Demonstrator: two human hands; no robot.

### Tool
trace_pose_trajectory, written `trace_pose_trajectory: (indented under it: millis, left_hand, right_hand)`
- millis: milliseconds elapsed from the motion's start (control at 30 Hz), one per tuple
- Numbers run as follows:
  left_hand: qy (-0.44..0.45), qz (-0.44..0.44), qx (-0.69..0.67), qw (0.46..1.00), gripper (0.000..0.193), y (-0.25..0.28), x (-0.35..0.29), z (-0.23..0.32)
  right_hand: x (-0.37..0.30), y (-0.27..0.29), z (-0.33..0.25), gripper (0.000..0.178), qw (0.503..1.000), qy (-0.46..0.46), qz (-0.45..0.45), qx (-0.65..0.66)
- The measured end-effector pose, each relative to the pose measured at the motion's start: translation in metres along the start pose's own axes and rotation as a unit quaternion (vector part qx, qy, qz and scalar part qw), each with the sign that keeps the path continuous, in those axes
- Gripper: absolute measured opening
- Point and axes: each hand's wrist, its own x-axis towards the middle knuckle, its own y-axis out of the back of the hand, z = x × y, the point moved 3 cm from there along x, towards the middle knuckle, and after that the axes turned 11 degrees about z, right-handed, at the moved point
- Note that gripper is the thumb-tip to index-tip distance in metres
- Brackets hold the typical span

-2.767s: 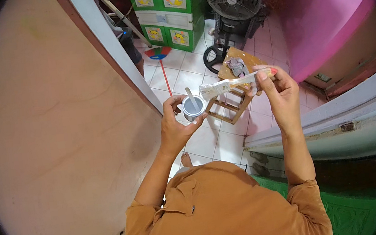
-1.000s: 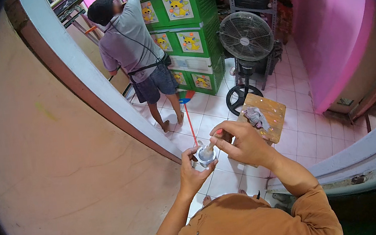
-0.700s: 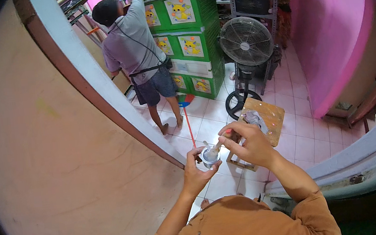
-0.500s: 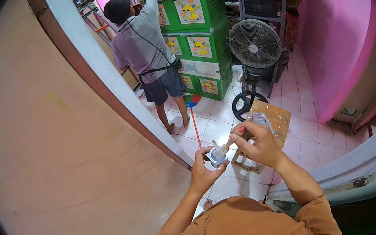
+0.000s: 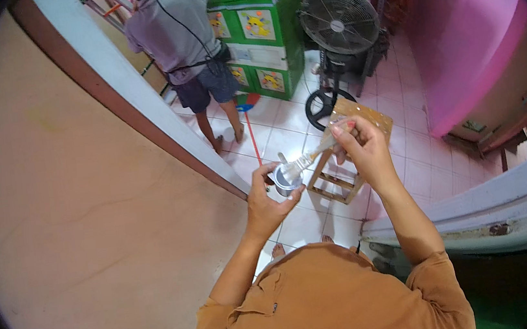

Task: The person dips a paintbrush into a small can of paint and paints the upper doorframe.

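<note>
Wrapped around a small silvery can (image 5: 287,190), my left hand (image 5: 264,202) holds it upright in front of my body. A light upright tab stands at the can's far rim. My right hand (image 5: 367,151) pinches the handle of a paintbrush (image 5: 306,159), which slants down to the left. Its pale bristles are at the can's mouth, over or touching the near-right rim; exactly how far in they reach I cannot tell. What the can contains is hard to make out.
A spotted wooden stool (image 5: 372,119) stands beyond my right hand, before a black pedestal fan (image 5: 339,22). A person (image 5: 179,37) stands by a green drawer cabinet (image 5: 292,44). A red-handled broom (image 5: 252,136) lies on the tiles. The wall (image 5: 109,234) is close on my left.
My right hand has moved away from the can, drawing the brush partly out and tilting it lower. The left hand keeps the can. My view has tipped downward.
</note>
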Motion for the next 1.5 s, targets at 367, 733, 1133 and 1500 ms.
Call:
trace_pose_trajectory:
  millis: [367, 733, 1133, 1500]
  left_hand:
    - [0.006, -0.054, 0.001, 0.999, 0.064, -0.006, 0.01, 0.005]
    - [-0.025, -0.057, -0.065, 0.996, 0.063, -0.023, 0.039, 0.01]
    - [-0.015, -0.063, -0.076, 0.995, 0.068, -0.005, 0.034, 0.006]
    - [-0.001, -0.042, -0.059, 0.997, 0.069, 0.037, 0.021, 0.001]
  right_hand:
    - [-0.012, 0.02, 0.013, 0.016, 0.991, -0.087, 0.079, 0.072]
    - [-0.001, 0.036, 0.02, 0.016, 0.972, -0.107, 0.115, 0.177]
    - [-0.004, 0.036, -0.039, 0.018, 0.967, -0.056, 0.122, 0.218]
    - [0.044, 0.015, -0.265, 0.025, 0.939, 0.274, 0.097, 0.182]
